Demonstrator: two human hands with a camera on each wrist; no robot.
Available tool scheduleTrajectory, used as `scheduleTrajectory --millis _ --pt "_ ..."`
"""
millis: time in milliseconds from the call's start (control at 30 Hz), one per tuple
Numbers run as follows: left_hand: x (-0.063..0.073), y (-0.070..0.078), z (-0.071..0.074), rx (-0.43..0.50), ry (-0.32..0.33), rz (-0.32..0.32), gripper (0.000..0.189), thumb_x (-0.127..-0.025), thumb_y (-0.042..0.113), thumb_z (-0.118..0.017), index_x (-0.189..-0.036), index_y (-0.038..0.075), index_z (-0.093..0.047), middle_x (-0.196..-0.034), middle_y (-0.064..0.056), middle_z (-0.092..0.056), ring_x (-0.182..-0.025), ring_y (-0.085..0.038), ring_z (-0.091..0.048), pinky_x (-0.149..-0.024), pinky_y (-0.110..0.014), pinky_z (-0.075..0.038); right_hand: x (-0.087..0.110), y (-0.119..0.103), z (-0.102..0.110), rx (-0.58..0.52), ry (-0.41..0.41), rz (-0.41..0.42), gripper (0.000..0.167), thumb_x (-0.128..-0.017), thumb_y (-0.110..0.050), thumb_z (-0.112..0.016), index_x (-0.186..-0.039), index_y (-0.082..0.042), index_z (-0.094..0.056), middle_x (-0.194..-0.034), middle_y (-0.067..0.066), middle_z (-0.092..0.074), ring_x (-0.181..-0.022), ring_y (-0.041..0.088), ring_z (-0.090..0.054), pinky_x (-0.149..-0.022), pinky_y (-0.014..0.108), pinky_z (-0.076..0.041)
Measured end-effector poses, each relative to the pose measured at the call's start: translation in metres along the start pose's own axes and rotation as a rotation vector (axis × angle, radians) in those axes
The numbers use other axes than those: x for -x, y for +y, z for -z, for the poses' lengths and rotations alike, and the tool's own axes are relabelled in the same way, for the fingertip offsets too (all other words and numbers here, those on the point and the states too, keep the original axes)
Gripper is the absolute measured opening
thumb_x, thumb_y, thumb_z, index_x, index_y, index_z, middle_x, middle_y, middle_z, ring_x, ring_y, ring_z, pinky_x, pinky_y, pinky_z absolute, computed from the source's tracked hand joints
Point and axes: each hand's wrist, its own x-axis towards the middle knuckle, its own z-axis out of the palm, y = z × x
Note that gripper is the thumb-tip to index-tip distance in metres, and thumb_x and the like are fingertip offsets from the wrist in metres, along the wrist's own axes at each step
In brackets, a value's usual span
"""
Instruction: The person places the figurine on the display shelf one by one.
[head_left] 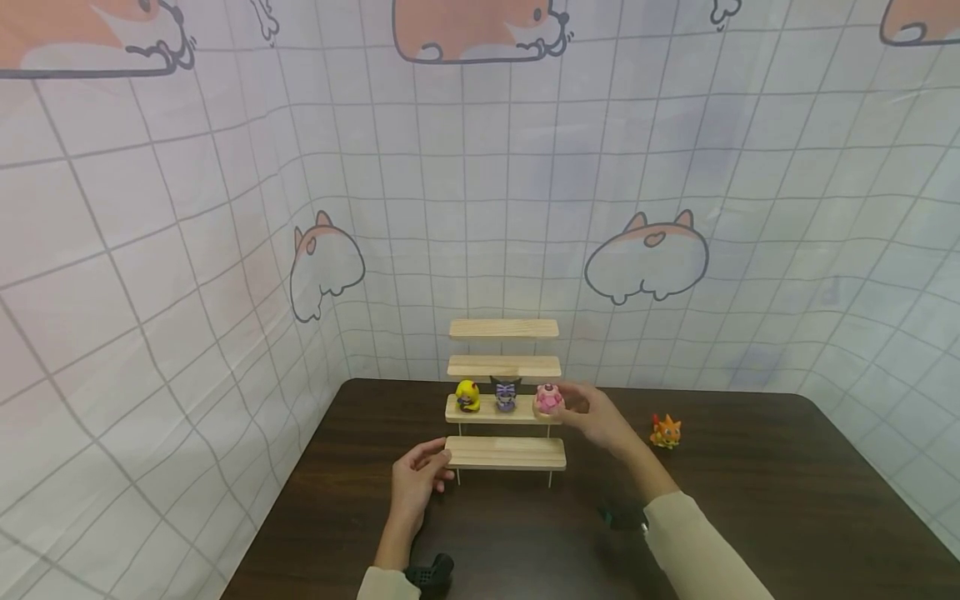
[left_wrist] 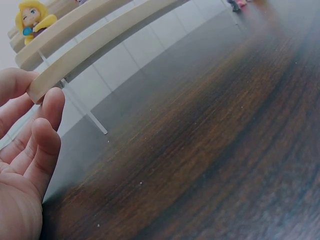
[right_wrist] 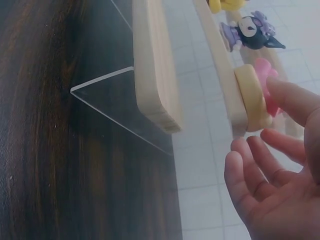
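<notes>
A small tiered wooden display rack (head_left: 506,452) with clear supports stands on the table. My left hand (head_left: 416,482) pinches the left end of its lowest board (left_wrist: 95,42), thumb and fingers at the tip. On the second board from the bottom, my right hand (head_left: 596,417) holds a pink figurine (head_left: 549,399) at the right end. Its cream round base (right_wrist: 251,97) sits on the board, and the thumb (right_wrist: 290,97) touches the pink part. Left of it stand a purple-and-black figurine (head_left: 506,396) and a yellow-haired figurine (head_left: 468,396).
An orange figurine (head_left: 665,432) stands on the dark wood table (head_left: 735,483), right of the rack. Two higher boards, the upper one (head_left: 504,328) at the top, rise behind the figurines. A white gridded cloth (head_left: 480,208) with dog drawings hangs around the table's back and sides.
</notes>
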Motion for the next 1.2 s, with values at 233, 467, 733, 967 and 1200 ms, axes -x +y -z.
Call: scheduleTrajectory --millis 233,467,733,967,1200 --pt "0.001 0.001 0.0 0.001 0.003 0.003 0.033 -0.092 0.019 -0.078 -0.121 0.006 -0.072 -0.086 -0.001 -0.075 -0.064 -0.013 -0.07 -0.051 -0.022 -0.051 0.022 -0.002 0.013 0.041 0.043 -0.047 0.053 -0.097 -0.031 -0.071 -0.139 -0.002 -0.058 -0.132 0.021 -0.066 -0.114 0.035 -0.066 -0.088 0.044 -0.058" --pt "0.001 0.0 -0.001 -0.004 0.009 0.003 0.033 -0.091 0.02 -0.078 -0.121 0.006 -0.072 -0.085 -0.001 -0.075 -0.064 -0.013 -0.07 -0.051 -0.022 -0.051 0.051 0.012 0.036 0.07 0.055 -0.034 0.033 -0.1 -0.031 -0.067 -0.124 -0.008 -0.067 -0.12 0.013 -0.072 -0.106 0.027 -0.069 -0.087 0.042 -0.058" --pt "0.0 -0.001 -0.002 -0.009 0.02 0.0 0.032 -0.092 0.02 -0.078 -0.12 0.007 -0.073 -0.085 -0.001 -0.074 -0.064 -0.013 -0.07 -0.051 -0.022 -0.051 0.084 0.03 0.066 0.067 0.171 -0.044 0.034 -0.103 -0.035 -0.062 -0.124 -0.009 -0.068 -0.119 0.016 -0.072 -0.1 0.028 -0.068 -0.074 0.032 -0.054" --pt "-0.001 -0.001 -0.002 -0.009 0.018 0.002 0.032 -0.092 0.019 -0.078 -0.121 0.007 -0.072 -0.085 -0.001 -0.075 -0.063 -0.013 -0.07 -0.051 -0.022 -0.05 0.102 0.05 0.084 0.007 0.335 -0.139 0.042 -0.103 -0.041 -0.062 -0.123 -0.005 -0.067 -0.11 0.008 -0.073 -0.092 0.006 -0.065 -0.076 0.028 -0.053" --pt "0.0 -0.001 -0.002 -0.01 0.017 0.005 0.031 -0.092 0.018 -0.077 -0.121 0.007 -0.072 -0.086 -0.002 -0.075 -0.063 -0.013 -0.07 -0.051 -0.022 -0.05 0.112 0.071 0.093 -0.112 0.441 -0.253 0.046 -0.102 -0.036 -0.065 -0.131 0.0 -0.06 -0.098 -0.023 -0.065 -0.087 -0.005 -0.062 -0.077 0.023 -0.056"
